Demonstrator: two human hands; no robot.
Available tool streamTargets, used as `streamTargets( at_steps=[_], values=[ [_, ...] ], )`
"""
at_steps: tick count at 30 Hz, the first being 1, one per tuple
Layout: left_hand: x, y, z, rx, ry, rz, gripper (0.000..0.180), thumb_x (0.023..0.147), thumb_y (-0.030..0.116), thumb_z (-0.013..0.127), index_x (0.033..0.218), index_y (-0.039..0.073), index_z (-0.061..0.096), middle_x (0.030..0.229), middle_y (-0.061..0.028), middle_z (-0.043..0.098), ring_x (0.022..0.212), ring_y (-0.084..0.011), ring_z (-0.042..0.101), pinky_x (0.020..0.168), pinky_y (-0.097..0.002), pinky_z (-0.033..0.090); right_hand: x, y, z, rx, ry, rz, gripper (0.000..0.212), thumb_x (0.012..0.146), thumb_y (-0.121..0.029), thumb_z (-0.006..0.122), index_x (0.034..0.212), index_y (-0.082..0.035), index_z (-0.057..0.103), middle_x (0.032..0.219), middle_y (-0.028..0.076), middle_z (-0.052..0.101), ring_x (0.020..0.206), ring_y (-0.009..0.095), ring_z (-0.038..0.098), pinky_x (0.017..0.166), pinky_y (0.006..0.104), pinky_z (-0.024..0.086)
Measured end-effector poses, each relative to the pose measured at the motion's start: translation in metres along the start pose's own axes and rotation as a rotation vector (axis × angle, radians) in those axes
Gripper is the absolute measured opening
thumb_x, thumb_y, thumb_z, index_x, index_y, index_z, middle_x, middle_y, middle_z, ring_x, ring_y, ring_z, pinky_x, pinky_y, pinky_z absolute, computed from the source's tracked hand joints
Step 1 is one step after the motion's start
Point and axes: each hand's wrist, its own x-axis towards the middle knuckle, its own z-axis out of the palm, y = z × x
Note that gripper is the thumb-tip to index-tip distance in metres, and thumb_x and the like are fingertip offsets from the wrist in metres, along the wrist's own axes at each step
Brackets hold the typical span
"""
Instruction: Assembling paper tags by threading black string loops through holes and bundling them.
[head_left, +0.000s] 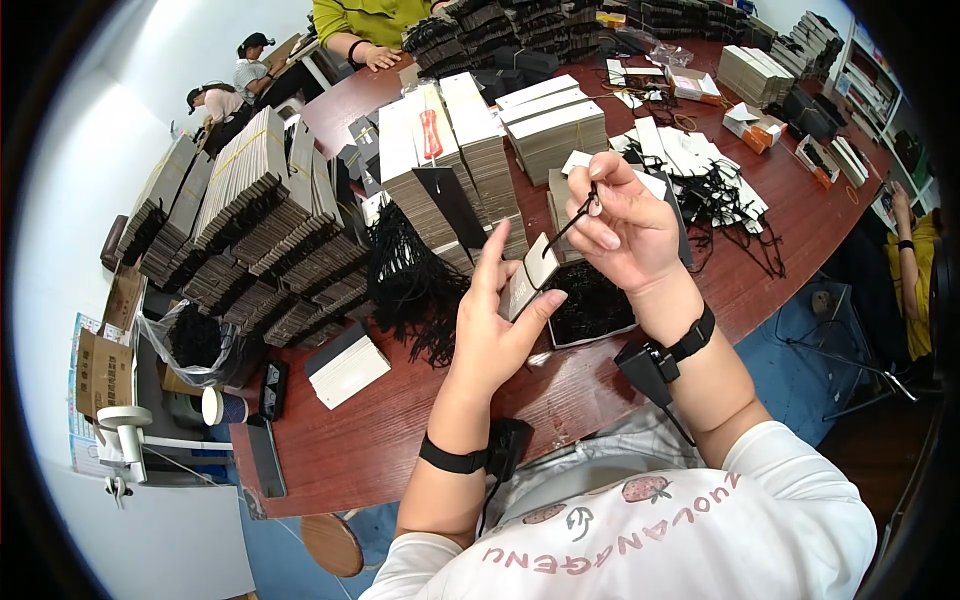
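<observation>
My left hand (pixel 492 335) grips a small pack of pale hang tags (pixel 532 277) between thumb and fingers, in front of my chest. A black cord (pixel 571 226) runs up from the tags, its upper end pinched by my right hand (pixel 640 228). Under my right wrist, partly hidden, sits an open box of black cords (pixel 592 308). Beyond my left hand, a black card (pixel 450 212) and a red-handled tool (pixel 431 137) lie against tall stacks of cards (pixel 405 170). A bunch of black cords (pixel 410 285) spills over the table beside my left hand.
Banded stacks of corded tags (pixel 245 190) fill the left side. Loose white tags with tangled cords (pixel 700 165) lie to the right. A plastic bag (pixel 205 350) and a white card stack (pixel 350 376) sit near left. Across the table stands a person in yellow-green (pixel 365 18).
</observation>
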Motion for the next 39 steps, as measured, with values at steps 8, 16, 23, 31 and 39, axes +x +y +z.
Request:
streamTargets(
  at_steps=[8,16,23,31,39],
  values=[
    [0.0,-0.005,-0.006,0.075,0.052,0.08,0.042,0.078,0.022,0.073,0.11,0.002,0.056,0.097,-0.0122,0.064,0.086,-0.019,0.061,0.079,-0.029,0.047,0.0,-0.001,0.002,-0.016,-0.011,-0.006,0.014,0.088,-0.005,0.051,0.101,-0.003,0.056,0.084,0.009,0.055,0.053,0.011,0.045,0.051,0.024,0.036],
    [0.003,-0.005,-0.006,0.313,0.001,0.223,0.051,0.08,0.028,0.068,0.123,0.008,0.05,0.11,-0.0161,0.061,0.099,-0.0323,0.06,0.083,-0.0366,0.047,-0.001,0.01,0.015,-0.488,0.185,0.288,0.014,0.086,-0.01,0.057,0.098,-0.002,0.056,0.074,-0.001,0.053,0.053,0.005,0.044,0.048,0.017,0.035],
    [0.005,-0.001,-0.01,0.386,0.047,0.359,0.042,0.083,0.016,0.063,0.119,0.001,0.049,0.095,-0.0168,0.055,0.084,-0.034,0.056,0.076,-0.0376,0.046,-0.001,0.016,0.012,-0.416,0.144,0.242,0.016,0.086,-0.01,0.057,0.1,-0.002,0.055,0.073,0.001,0.053,0.056,0.009,0.049,0.051,0.0187,0.037],
    [0.0,-0.007,-0.001,0.113,0.052,0.208,0.049,0.082,0.027,0.067,0.119,0.0,0.049,0.091,-0.0116,0.055,0.08,-0.0217,0.054,0.072,-0.0303,0.045,-0.001,0.013,0.009,-0.13,0.06,0.082,0.013,0.087,-0.007,0.052,0.099,-0.001,0.053,0.073,0.007,0.053,0.057,0.014,0.049,0.053,0.0254,0.039],
    [-0.001,-0.032,0.006,-0.272,0.002,0.109,0.052,0.085,0.046,0.061,0.109,0.001,0.051,0.088,-0.0039,0.053,0.078,-0.0099,0.048,0.071,-0.0235,0.042,-0.001,0.02,0.014,-0.201,0.017,0.101,0.012,0.086,-0.006,0.053,0.097,-0.001,0.054,0.073,0.006,0.052,0.058,0.013,0.049,0.054,0.0242,0.04]
  ],
)
